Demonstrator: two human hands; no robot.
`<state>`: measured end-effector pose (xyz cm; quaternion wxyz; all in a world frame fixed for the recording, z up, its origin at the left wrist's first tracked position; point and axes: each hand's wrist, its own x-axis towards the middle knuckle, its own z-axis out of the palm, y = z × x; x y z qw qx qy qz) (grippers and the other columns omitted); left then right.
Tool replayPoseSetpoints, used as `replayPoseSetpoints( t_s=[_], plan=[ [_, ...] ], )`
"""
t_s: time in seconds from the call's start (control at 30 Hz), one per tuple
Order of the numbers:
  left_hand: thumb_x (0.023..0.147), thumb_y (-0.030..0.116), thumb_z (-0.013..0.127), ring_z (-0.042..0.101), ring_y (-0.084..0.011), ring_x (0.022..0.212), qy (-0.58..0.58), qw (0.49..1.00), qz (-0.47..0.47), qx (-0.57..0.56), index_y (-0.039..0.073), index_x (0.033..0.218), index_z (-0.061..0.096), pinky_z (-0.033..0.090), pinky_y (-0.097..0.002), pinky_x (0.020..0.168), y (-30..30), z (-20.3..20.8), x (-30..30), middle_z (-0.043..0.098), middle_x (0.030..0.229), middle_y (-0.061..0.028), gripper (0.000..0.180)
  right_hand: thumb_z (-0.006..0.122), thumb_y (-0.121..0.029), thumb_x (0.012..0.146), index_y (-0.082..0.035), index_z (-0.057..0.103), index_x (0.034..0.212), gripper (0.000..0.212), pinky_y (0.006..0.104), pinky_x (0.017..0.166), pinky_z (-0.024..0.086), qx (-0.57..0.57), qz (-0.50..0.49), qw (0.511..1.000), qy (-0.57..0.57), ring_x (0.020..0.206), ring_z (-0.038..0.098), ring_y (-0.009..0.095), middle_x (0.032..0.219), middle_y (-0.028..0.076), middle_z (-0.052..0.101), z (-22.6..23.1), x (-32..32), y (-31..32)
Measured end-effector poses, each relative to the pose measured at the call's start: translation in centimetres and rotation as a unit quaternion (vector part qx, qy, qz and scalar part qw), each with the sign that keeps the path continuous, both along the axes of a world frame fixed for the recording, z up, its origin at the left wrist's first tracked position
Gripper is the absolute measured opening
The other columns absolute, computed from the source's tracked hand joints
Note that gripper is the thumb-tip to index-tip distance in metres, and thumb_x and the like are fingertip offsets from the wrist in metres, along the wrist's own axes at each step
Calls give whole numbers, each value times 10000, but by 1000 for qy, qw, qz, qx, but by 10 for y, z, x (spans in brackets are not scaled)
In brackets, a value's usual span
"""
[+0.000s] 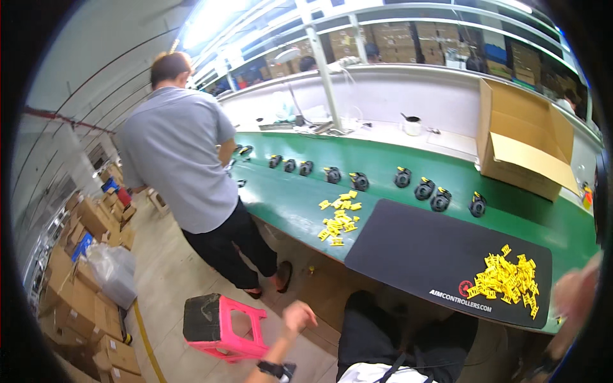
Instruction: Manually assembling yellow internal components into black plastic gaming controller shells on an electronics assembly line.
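My left hand (298,315) hangs below the table edge, fingers curled in with nothing seen in them, just right of a pink stool (220,325) with a black seat; a dark watch is on that wrist. My right hand (575,295) is a blur at the right rim, beside the near corner of a black mat (421,249). A heap of small yellow plastic parts (506,282) lies on the mat close to that hand. A second scatter of yellow parts (338,220) lies on the green table (287,198) left of the mat.
A person in a grey shirt (175,159) stands at the table's left end. Several black round units (359,181) sit in a row across the table. An open cardboard box (523,147) stands at the back right, a white cup (413,125) behind. Cartons (83,300) line the floor.
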<state>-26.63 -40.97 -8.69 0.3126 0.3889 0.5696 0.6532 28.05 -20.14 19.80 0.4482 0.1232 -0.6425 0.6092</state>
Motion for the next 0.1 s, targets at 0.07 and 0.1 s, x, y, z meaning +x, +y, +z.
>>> replayPoseSetpoints(
  t_s=[0.07,0.1],
  plan=[
    [940,233,564,672,-225,833,280,945,-139,-95,1,902,629,535,-344,795,-56,-99,23,688,852,-88,244,679,-390,894,72,621,1191,553,507,820,583,-157,34,944,-290,890,705,410,1099,355,639,-34,-22,-14],
    [940,233,564,672,-225,833,289,945,-121,-96,1,902,629,535,-344,795,-72,-117,2,688,852,-88,244,705,-404,874,13,631,1216,544,593,853,544,-161,138,894,-394,1006,678,424,1182,373,597,-63,-40,-12]
  ],
)
